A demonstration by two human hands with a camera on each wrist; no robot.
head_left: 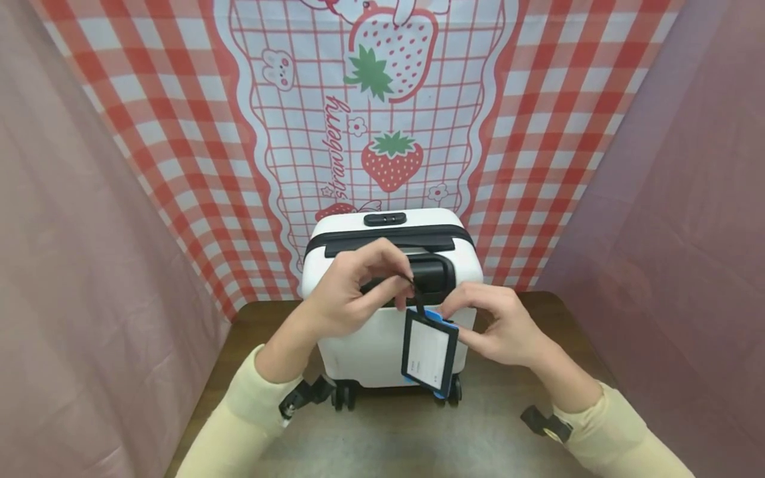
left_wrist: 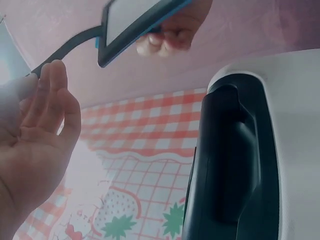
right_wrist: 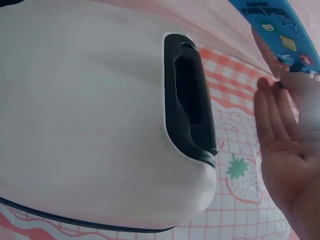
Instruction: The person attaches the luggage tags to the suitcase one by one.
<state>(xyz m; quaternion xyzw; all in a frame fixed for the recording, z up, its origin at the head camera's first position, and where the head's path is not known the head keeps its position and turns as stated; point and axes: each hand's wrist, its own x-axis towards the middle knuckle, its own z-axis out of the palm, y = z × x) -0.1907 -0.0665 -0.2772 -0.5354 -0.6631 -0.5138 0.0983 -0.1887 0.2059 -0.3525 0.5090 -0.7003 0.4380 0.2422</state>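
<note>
A luggage tag (head_left: 427, 352) with a white card in a black frame hangs in front of a white suitcase (head_left: 370, 362). Its blue back, printed with small pictures, faces the right wrist view. From the tag's top runs a black strap (left_wrist: 70, 46), which my left hand (head_left: 352, 292) pinches between thumb and fingertips. At the tag's upper right corner, my right hand (head_left: 499, 325) pinches the edge with thumb and index finger. The suitcase stands upright on its wheels, its black handle (head_left: 433, 275) partly hidden behind my left hand.
Under the suitcase is a brown wooden table (head_left: 382, 441). A red-and-white checked strawberry cloth (head_left: 388, 119) hangs behind it, with pinkish curtains (head_left: 89, 265) at both sides. A black combination lock (head_left: 385, 218) sits on the suitcase's far upper edge.
</note>
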